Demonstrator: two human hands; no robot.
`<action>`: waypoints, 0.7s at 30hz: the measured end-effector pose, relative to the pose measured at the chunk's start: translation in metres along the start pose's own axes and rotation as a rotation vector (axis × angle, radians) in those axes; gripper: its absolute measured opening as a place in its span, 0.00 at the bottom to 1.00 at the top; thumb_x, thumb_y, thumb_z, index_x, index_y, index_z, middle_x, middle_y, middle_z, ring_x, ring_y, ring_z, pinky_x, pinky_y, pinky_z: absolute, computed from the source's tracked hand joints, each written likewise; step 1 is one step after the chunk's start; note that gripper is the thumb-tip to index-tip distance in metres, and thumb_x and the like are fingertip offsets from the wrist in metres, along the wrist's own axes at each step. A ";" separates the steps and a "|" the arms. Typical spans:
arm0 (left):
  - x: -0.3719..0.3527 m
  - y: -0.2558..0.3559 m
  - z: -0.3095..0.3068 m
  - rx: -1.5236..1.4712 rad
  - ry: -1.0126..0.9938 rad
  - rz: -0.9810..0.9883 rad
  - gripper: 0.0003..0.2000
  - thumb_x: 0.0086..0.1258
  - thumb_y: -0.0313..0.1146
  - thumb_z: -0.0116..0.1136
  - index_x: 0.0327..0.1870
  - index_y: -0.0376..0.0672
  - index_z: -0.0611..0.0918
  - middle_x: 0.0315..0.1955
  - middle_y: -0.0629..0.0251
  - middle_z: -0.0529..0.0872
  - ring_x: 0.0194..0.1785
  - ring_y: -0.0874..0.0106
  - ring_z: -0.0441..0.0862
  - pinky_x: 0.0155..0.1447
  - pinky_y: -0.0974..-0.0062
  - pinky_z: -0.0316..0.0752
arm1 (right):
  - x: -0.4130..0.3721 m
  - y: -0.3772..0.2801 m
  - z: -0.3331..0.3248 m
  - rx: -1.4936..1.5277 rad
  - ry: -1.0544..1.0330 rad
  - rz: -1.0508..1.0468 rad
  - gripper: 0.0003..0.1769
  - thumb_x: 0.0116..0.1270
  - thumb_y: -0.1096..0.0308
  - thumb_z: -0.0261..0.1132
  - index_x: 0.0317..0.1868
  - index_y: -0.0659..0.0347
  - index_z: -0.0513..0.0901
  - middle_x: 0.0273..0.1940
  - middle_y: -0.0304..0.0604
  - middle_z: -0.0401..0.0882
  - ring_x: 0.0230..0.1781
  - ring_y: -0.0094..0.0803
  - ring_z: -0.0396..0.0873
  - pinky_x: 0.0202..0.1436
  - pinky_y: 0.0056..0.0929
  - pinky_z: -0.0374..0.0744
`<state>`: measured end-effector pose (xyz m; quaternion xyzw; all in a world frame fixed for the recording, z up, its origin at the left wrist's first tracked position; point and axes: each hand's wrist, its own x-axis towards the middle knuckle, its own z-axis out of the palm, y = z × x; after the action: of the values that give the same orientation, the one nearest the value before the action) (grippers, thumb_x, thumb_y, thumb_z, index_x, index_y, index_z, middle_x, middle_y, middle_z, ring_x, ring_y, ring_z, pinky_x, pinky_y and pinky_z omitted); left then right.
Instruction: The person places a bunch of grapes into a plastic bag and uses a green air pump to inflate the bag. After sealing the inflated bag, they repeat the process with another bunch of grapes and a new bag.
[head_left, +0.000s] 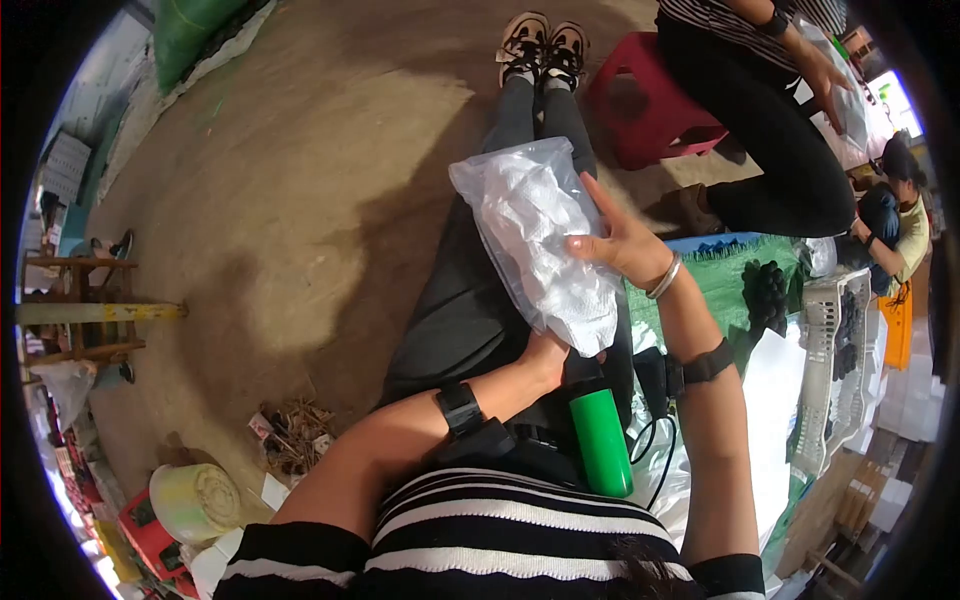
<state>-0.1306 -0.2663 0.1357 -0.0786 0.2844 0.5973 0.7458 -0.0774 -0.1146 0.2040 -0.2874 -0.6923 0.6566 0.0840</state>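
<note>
A clear plastic bag with crumpled white paper in it lies over my lap, its contents hidden by the paper. My left hand grips the bag's near end from below, most of its fingers out of sight. On the bag's right side, my right hand holds on with the thumb laid over the top and the fingers along the edge. Just below the bag, a green cylinder with a black top rests by my waist, close to a black cable.
To my right are a dark bunch like grapes on green sheeting, and a white plastic crate. Another person sits beyond, near a red stool, handling a similar bag. A bucket stands at lower left.
</note>
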 end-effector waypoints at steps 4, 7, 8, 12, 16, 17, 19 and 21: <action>-0.002 0.001 0.001 0.055 -0.012 0.037 0.13 0.66 0.44 0.47 0.39 0.44 0.74 0.25 0.63 0.78 0.23 0.66 0.76 0.26 0.65 0.75 | -0.060 -0.005 0.001 0.061 0.324 0.117 0.51 0.53 0.54 0.69 0.68 0.65 0.48 0.64 0.59 0.55 0.64 0.40 0.60 0.60 0.32 0.64; 0.000 -0.001 0.003 -0.036 0.044 0.016 0.13 0.66 0.43 0.48 0.38 0.42 0.74 0.25 0.63 0.78 0.21 0.65 0.75 0.25 0.63 0.74 | -0.167 0.025 0.019 -0.144 0.310 -0.020 0.46 0.54 0.57 0.68 0.67 0.64 0.51 0.63 0.53 0.60 0.62 0.40 0.63 0.57 0.35 0.68; 0.000 -0.002 0.004 -0.053 0.018 0.081 0.13 0.69 0.40 0.43 0.38 0.38 0.74 0.25 0.57 0.79 0.20 0.65 0.76 0.21 0.66 0.74 | -0.206 0.030 0.028 -0.145 0.168 0.104 0.46 0.54 0.57 0.67 0.67 0.64 0.52 0.63 0.51 0.60 0.61 0.40 0.64 0.55 0.35 0.70; 0.009 -0.014 -0.003 0.008 0.155 0.118 0.13 0.70 0.36 0.37 0.34 0.36 0.71 0.23 0.55 0.76 0.18 0.63 0.72 0.21 0.61 0.72 | -0.233 -0.022 0.107 -0.383 0.096 0.380 0.44 0.53 0.60 0.67 0.66 0.62 0.52 0.54 0.63 0.68 0.47 0.54 0.74 0.46 0.37 0.76; 0.001 -0.002 0.009 -0.064 0.120 0.093 0.14 0.70 0.38 0.37 0.29 0.39 0.71 0.19 0.62 0.71 0.17 0.69 0.66 0.24 0.66 0.69 | -0.231 -0.006 0.119 -0.551 0.353 0.063 0.39 0.50 0.67 0.65 0.64 0.53 0.61 0.41 0.61 0.73 0.34 0.57 0.75 0.37 0.42 0.75; -0.004 0.000 0.014 -0.078 0.130 0.099 0.13 0.69 0.37 0.39 0.29 0.39 0.71 0.18 0.63 0.69 0.17 0.71 0.65 0.24 0.67 0.67 | -0.237 -0.007 0.119 -0.553 0.347 0.052 0.39 0.50 0.67 0.65 0.64 0.53 0.61 0.41 0.61 0.73 0.34 0.57 0.75 0.37 0.42 0.75; -0.003 -0.005 0.004 -0.039 0.118 0.109 0.08 0.67 0.37 0.46 0.31 0.43 0.71 0.20 0.66 0.68 0.18 0.72 0.66 0.25 0.66 0.68 | -0.262 -0.007 0.123 -0.484 0.298 0.191 0.36 0.49 0.67 0.66 0.62 0.49 0.66 0.41 0.61 0.73 0.34 0.56 0.75 0.37 0.41 0.75; -0.008 -0.005 0.014 0.001 0.185 0.119 0.08 0.67 0.35 0.45 0.31 0.42 0.70 0.20 0.65 0.68 0.18 0.71 0.67 0.25 0.66 0.69 | -0.281 0.008 0.127 -0.435 0.363 0.133 0.34 0.49 0.67 0.66 0.60 0.50 0.68 0.41 0.61 0.73 0.34 0.55 0.76 0.37 0.40 0.75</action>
<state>-0.1225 -0.2678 0.1504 -0.1158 0.3564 0.6305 0.6797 0.0928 -0.3674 0.2539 -0.4560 -0.7702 0.4347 0.0998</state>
